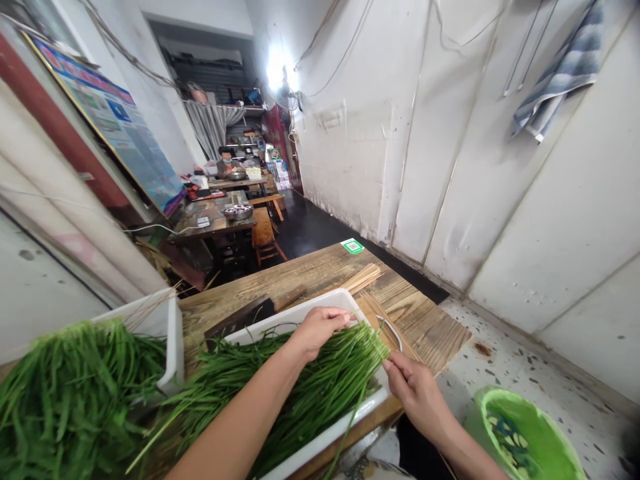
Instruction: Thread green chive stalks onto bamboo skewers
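We've got the left hand point(320, 328) resting on top of the chive bunch point(320, 380), fingers curled narrow and pinching a few leaves near the cut ends at the tray's 1 o'clock corner. The right hand point(417, 393) sits at the tray's 3 o'clock edge, thumb and forefinger closed on what looks like a thin bamboo skewer — we can't tell the grip exactly, the stick is nearly hidden.

The chives lie flat in the white tray point(330, 437), tips running toward 7 o'clock, ends aligned toward 1 o'clock. The tray sits on the wooden table point(435, 333).

Handling, as we judge it:
- light, limp, no stiffness — single leaves will droop and slide out of a loose pinch
- bruise and snap easily, so press lightly
- likely damp, so slippery in a bundle
- best hold is near the even cut ends, where the leaves pack tight; the tips splay and tangle

Around it: loose skewers point(363, 277) at 12 o'clock of the tray, a cleaver point(240, 319) at 11 o'clock, a second heap of chives point(70, 393) in another tray at 9 o'clock, a green bucket point(525, 433) on the floor at 4 o'clock
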A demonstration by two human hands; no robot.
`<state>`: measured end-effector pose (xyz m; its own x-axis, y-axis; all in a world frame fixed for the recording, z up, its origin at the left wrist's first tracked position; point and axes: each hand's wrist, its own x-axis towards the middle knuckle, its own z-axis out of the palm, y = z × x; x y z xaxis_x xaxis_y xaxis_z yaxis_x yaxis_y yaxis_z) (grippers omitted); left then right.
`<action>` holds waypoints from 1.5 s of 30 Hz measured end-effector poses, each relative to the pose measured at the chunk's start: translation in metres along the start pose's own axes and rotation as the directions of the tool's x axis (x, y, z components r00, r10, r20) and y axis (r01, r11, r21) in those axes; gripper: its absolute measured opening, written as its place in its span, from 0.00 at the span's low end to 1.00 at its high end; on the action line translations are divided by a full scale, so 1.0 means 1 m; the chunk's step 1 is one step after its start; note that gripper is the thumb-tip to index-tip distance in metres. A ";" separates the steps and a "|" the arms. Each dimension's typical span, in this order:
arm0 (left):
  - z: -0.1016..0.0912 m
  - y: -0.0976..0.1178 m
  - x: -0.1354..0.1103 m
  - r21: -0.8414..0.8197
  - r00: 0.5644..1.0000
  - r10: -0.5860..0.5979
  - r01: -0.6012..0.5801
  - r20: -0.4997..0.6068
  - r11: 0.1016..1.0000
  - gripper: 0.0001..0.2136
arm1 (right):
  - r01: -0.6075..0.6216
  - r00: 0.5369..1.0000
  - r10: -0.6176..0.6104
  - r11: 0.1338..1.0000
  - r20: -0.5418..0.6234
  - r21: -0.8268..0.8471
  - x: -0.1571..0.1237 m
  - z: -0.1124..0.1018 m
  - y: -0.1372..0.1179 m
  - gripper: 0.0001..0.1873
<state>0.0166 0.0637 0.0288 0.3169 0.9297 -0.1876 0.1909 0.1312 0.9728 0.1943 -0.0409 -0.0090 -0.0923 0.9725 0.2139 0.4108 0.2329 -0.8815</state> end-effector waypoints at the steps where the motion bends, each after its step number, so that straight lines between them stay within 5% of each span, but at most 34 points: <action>1: 0.000 0.000 0.000 -0.006 1.000 -0.005 0.005 -0.001 1.000 0.11 | 0.001 1.000 -0.002 1.000 -0.003 -0.005 0.000 0.000 0.000 0.17; 9: 0.001 -0.007 0.002 -0.036 0.999 -0.040 0.040 -0.001 0.999 0.13 | 0.020 1.000 -0.020 1.000 -0.012 -0.015 -0.002 0.001 0.002 0.17; 16: 0.002 -0.004 -0.006 0.251 0.962 0.259 -0.273 0.090 0.929 0.10 | 0.025 0.999 -0.027 0.998 -0.034 -0.066 -0.002 0.001 0.002 0.17; 24: 0.006 -0.002 -0.009 0.285 0.920 0.348 -0.388 0.182 0.876 0.11 | 0.037 0.999 -0.040 0.997 -0.032 -0.070 -0.004 0.001 0.003 0.18; 28: -0.004 0.004 -0.007 0.315 0.931 0.279 -0.345 0.236 0.884 0.14 | 0.043 0.998 -0.044 0.999 -0.035 -0.024 -0.002 0.001 0.002 0.19; 34: -0.027 -0.004 0.010 0.580 0.960 0.281 -0.217 -0.022 0.785 0.15 | 0.111 0.994 -0.109 0.990 0.023 -0.083 -0.010 -0.004 0.002 0.19; 41: -0.030 -0.034 0.033 0.716 0.980 0.067 -0.182 0.186 0.674 0.07 | 0.184 0.982 -0.179 0.977 0.053 -0.107 -0.019 -0.009 0.003 0.15; 45: -0.026 -0.045 0.037 0.692 0.986 0.080 -0.158 0.144 0.705 0.08 | 0.164 0.986 -0.161 0.978 0.034 -0.125 -0.018 -0.007 0.005 0.16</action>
<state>-0.0044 0.1009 -0.0182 0.4614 0.8782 -0.1264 0.7271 -0.2926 0.6211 0.2047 -0.0573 -0.0139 -0.1879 0.9219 0.3389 0.5003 0.3868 -0.7746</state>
